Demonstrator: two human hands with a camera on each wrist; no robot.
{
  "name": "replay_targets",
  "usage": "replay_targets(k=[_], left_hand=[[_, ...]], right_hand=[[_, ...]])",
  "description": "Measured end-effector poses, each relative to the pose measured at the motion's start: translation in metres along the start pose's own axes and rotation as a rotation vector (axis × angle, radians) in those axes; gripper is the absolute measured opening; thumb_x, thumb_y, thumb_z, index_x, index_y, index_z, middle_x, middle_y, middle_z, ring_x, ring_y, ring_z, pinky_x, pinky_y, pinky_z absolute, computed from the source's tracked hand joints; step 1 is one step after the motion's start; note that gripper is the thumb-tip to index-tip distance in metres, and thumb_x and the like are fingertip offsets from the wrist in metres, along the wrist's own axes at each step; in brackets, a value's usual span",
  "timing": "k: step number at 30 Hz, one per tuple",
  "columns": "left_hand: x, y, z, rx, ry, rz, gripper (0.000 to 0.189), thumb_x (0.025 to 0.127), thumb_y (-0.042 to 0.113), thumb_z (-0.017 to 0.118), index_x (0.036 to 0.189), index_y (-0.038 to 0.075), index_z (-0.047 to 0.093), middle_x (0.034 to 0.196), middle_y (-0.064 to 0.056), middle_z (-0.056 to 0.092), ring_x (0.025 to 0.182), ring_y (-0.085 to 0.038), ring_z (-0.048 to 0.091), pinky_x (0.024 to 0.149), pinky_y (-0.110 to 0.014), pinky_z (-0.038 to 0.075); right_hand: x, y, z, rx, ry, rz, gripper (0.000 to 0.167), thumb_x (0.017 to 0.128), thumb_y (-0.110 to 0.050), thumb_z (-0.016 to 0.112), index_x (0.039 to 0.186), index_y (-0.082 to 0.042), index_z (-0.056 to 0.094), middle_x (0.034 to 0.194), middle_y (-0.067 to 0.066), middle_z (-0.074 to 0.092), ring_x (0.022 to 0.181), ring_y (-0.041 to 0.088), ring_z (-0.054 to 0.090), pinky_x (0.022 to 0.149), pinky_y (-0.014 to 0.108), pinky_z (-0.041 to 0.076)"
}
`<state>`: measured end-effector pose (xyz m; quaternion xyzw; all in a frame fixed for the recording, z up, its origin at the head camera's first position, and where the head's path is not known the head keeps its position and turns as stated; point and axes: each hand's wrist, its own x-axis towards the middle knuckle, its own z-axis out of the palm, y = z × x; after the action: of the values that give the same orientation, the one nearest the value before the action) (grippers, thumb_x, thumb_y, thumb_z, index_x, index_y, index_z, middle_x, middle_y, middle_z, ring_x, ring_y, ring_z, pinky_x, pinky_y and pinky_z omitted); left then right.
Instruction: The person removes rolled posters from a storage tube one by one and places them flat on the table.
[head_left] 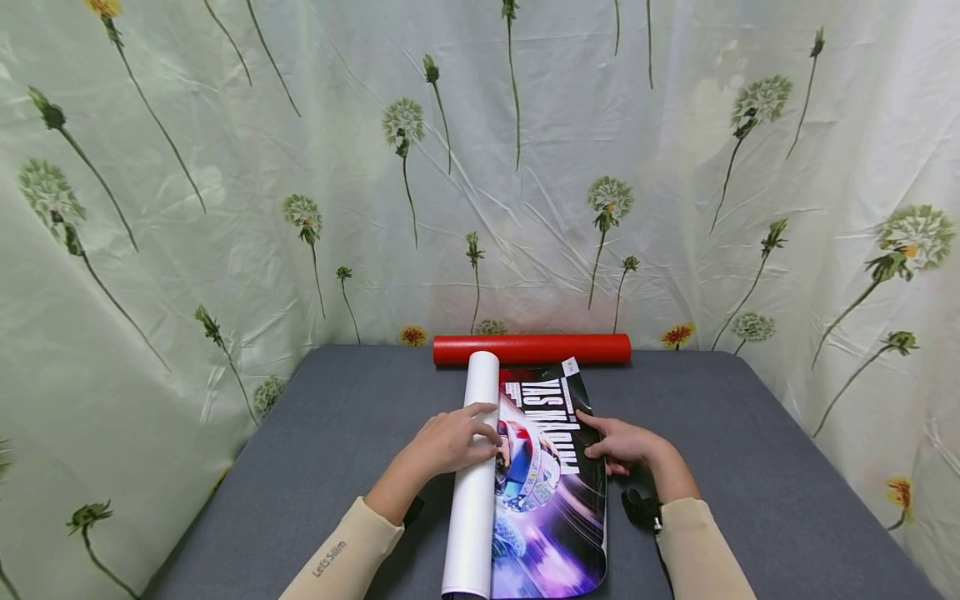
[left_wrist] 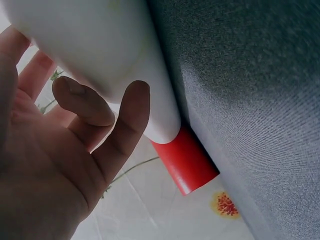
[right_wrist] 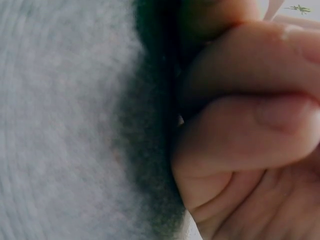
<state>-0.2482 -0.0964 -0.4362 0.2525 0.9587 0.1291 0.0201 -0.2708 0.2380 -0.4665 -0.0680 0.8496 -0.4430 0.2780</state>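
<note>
A glossy poster (head_left: 551, 533) with a racing helmet and large white lettering lies partly unrolled on the table. Its left part is still a white roll (head_left: 468, 533), which also fills the top of the left wrist view. Across this roll rests my left hand (head_left: 453, 440), its fingers loosely bent and touching the paper with gaps between them. My right hand (head_left: 630, 446) pinches the poster's right edge, with index finger and thumb on the printed face. In the right wrist view, the curled fingers (right_wrist: 240, 135) sit low against the table; the poster's edge is hidden there.
A red tube (head_left: 532, 349) lies crosswise at the table's back edge, just beyond the roll's far end. Behind the grey table (head_left: 322, 467) hangs a pale curtain (head_left: 480, 167) printed with dandelions. A black strap (head_left: 640, 507) hangs at the right wrist.
</note>
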Motion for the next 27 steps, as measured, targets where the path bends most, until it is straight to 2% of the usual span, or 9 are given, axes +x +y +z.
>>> replay_targets(k=[5,12,20,27], left_hand=[[0.0002,0.0005,-0.0011,-0.030,0.004,-0.022,0.021,0.094,0.048,0.077,0.110,0.035,0.082,0.160,-0.001,0.055,0.121,-0.032,0.069,0.097,-0.050,0.058],[-0.0009,-0.0006,-0.0004,-0.018,0.009,-0.017,0.017,0.095,0.040,0.076,0.110,0.037,0.083,0.160,0.001,0.055,0.118,-0.030,0.069,0.095,-0.047,0.058],[-0.0003,-0.0009,-0.0001,-0.036,0.010,-0.027,0.020,0.093,0.048,0.078,0.108,0.036,0.083,0.158,-0.001,0.056,0.119,-0.031,0.069,0.094,-0.049,0.058],[-0.0014,0.0001,-0.0003,-0.033,0.008,-0.032,0.018,0.094,0.043,0.078,0.110,0.036,0.083,0.160,-0.002,0.055,0.121,-0.032,0.069,0.096,-0.050,0.058]], right_hand=[[-0.0001,0.0001,-0.0009,-0.004,-0.001,-0.003,0.083,0.100,-0.010,0.065,0.170,-0.009,0.020,0.061,0.002,0.054,0.044,0.009,0.046,0.047,0.021,0.042],[0.0002,0.0011,-0.0010,0.000,-0.001,-0.001,0.082,0.100,-0.009,0.065,0.170,-0.010,0.021,0.061,0.002,0.054,0.044,0.009,0.046,0.047,0.021,0.042],[-0.0008,0.0016,-0.0021,-0.001,-0.006,0.003,0.083,0.101,-0.011,0.064,0.170,-0.010,0.019,0.065,0.002,0.055,0.045,0.009,0.047,0.048,0.021,0.043],[-0.0005,0.0014,-0.0018,0.006,0.004,0.012,0.081,0.101,-0.009,0.063,0.170,-0.012,0.021,0.063,0.002,0.053,0.045,0.009,0.046,0.047,0.021,0.042]])
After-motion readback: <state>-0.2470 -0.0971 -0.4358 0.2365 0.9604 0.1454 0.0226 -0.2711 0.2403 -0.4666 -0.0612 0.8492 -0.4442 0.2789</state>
